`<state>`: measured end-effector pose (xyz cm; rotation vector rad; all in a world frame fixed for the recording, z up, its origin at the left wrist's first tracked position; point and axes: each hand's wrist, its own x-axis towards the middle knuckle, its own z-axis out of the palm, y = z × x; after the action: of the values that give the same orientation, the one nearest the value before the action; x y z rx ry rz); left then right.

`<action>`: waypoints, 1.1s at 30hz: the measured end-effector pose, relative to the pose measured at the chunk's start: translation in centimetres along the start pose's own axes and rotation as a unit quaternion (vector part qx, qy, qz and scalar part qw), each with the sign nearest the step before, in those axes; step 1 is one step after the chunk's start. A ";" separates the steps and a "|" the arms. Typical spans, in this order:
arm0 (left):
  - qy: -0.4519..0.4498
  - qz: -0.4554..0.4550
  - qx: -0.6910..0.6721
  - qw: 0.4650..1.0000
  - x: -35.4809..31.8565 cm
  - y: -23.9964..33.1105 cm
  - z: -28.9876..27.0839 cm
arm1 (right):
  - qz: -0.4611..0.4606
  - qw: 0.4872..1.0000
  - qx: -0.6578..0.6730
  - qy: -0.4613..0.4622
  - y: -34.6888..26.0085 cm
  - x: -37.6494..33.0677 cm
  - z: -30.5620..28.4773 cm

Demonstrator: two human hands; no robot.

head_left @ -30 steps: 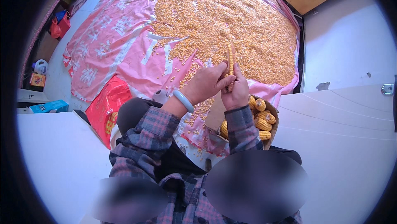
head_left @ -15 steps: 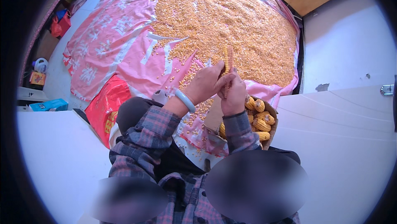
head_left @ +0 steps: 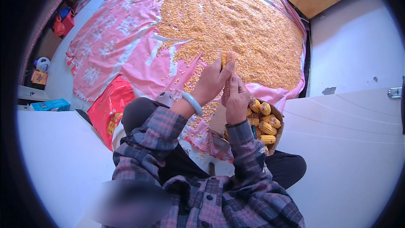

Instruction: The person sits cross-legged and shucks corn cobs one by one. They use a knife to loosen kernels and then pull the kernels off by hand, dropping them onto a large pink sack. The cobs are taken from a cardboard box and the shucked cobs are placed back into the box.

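Two hands meet on one corn cob [head_left: 228, 65], held upright out in front of the chest, above the near edge of the pink sheet [head_left: 114, 46]. The left hand [head_left: 213, 80] reaches up from the lower left, wrist bent back a little, fingers wrapped round the upper part of the cob with the thumb pressed against its side near the yellow tip. A pale bangle [head_left: 193, 103] sits on that wrist, just above the plaid sleeve [head_left: 156, 131]. The right hand [head_left: 237, 100] comes up almost straight from below, knuckles facing the camera, fist closed round the lower part of the cob, which looks bare and reddish where it shows between the two hands. Both grips are tight; the hands touch each other along the cob.

Just beside the right forearm stands a basket [head_left: 278, 120] full of whole yellow cobs. Beyond the hands, a wide spread of loose kernels [head_left: 236, 21] covers the far part of the sheet, with scattered kernels trailing down to the spot under the hands. A red bag [head_left: 110, 105] lies at the left by the knee. White floor [head_left: 354, 143] runs off to the right.
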<state>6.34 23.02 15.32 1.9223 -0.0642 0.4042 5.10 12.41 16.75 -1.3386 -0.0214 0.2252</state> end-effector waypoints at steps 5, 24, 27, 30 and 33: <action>-0.009 0.109 0.083 0.991 0.5 -0.2 -0.5 | 0.174 0.952 0.245 -0.062 -1.2 -0.5 -1.4; -0.069 -0.162 -0.332 0.927 0.2 0.2 0.1 | 0.057 0.998 0.007 -0.001 0.7 -1.9 -2.4; -0.062 -0.167 -0.309 0.934 0.4 0.1 0.3 | 0.021 0.998 -0.062 0.012 1.2 -2.0 -2.3; -0.064 -0.159 -0.335 0.926 0.2 -0.1 0.3 | 0.124 0.981 0.146 -0.043 0.1 -2.2 -2.5; -0.082 -0.160 -0.377 0.909 0.2 0.1 -0.1 | 0.187 0.940 0.278 -0.071 -0.8 -2.2 -2.7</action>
<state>6.50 23.10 15.53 1.1619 -0.0100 -0.0211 3.50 9.22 17.14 -0.7496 0.1672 0.6041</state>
